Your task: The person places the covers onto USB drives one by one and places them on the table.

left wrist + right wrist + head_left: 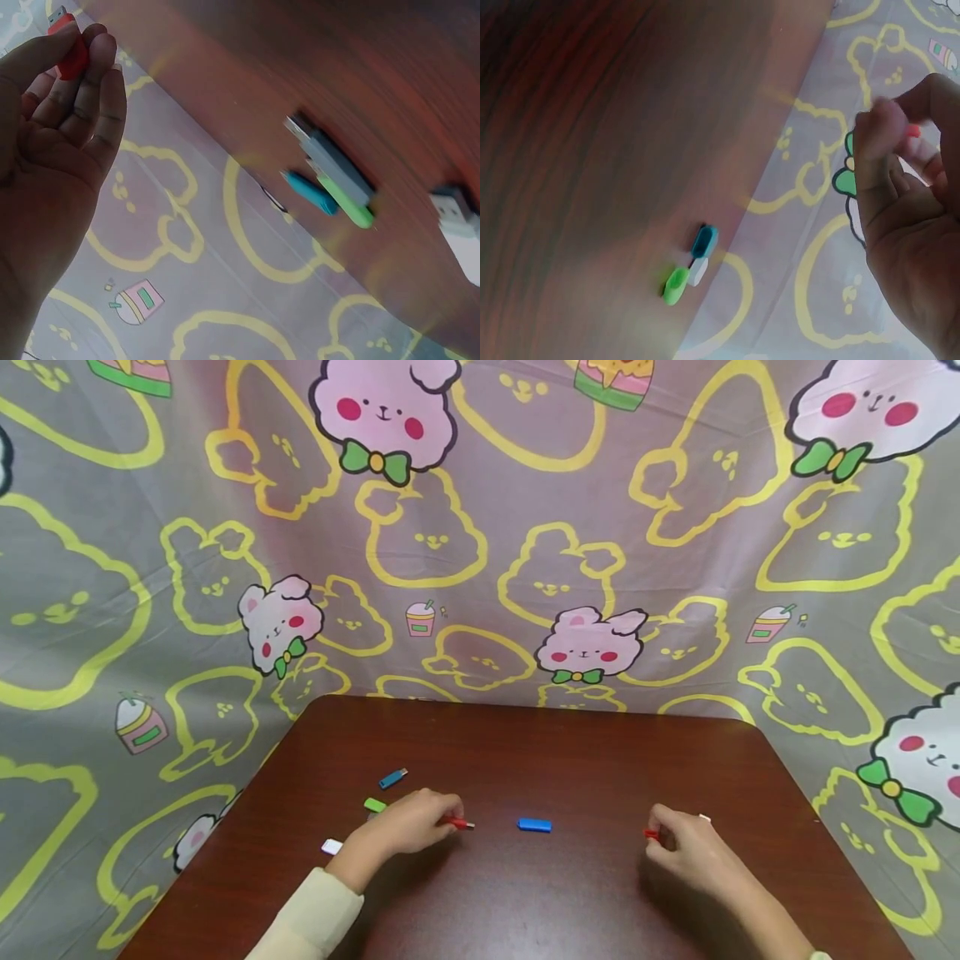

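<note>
Red plastic shows at both our hands. Our left hand (408, 827), at seven o'clock on the desk (525, 893), pinches a red USB stick (455, 822) by its body, metal plug pointing at three o'clock. We judge it light, stiff and slick, best held on its flat sides. Nearby lie a blue cap (534, 825) and other sticks. Our right hand (686, 847), at four o'clock, pinches a small red cap (651, 834) in curled fingers.
</note>
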Motion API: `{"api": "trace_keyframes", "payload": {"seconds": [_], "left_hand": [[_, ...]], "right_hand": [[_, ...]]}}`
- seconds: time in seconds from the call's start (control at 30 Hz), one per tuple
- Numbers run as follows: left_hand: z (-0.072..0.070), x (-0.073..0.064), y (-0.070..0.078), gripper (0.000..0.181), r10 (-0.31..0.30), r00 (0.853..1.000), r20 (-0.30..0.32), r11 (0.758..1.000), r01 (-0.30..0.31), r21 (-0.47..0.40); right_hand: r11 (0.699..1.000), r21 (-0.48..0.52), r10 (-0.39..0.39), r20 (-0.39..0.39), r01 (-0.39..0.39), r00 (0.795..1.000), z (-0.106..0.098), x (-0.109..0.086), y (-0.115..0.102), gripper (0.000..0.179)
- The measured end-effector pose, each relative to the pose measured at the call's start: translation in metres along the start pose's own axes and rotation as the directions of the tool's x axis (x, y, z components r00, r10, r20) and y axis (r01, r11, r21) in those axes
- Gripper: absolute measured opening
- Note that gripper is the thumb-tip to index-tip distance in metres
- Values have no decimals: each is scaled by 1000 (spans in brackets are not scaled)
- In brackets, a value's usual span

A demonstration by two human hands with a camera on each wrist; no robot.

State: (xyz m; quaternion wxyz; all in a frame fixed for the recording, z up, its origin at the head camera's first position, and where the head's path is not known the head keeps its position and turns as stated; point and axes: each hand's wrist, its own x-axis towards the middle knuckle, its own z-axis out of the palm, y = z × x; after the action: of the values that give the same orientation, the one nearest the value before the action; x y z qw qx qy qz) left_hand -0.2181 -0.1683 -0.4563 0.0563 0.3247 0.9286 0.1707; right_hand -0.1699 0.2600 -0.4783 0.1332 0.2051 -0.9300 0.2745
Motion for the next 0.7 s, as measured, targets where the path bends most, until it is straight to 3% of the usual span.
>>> {"api": "trace_keyframes", "payload": {"seconds": [0.23, 0.47, 0.7], "left_hand": [[6, 7, 9, 8, 39, 999, 12, 999, -40, 12], [10, 9, 12, 9, 46, 999, 14, 999, -47, 14], [12, 15, 18, 6, 68, 998, -5, 998, -68, 7]], "right_hand": [[995, 95, -17, 26, 14, 1000, 4, 1, -10, 35], [994, -7, -107, -67, 107, 992, 8, 2, -15, 40], [998, 34, -52, 31, 51, 998, 10, 1, -18, 38]]}}
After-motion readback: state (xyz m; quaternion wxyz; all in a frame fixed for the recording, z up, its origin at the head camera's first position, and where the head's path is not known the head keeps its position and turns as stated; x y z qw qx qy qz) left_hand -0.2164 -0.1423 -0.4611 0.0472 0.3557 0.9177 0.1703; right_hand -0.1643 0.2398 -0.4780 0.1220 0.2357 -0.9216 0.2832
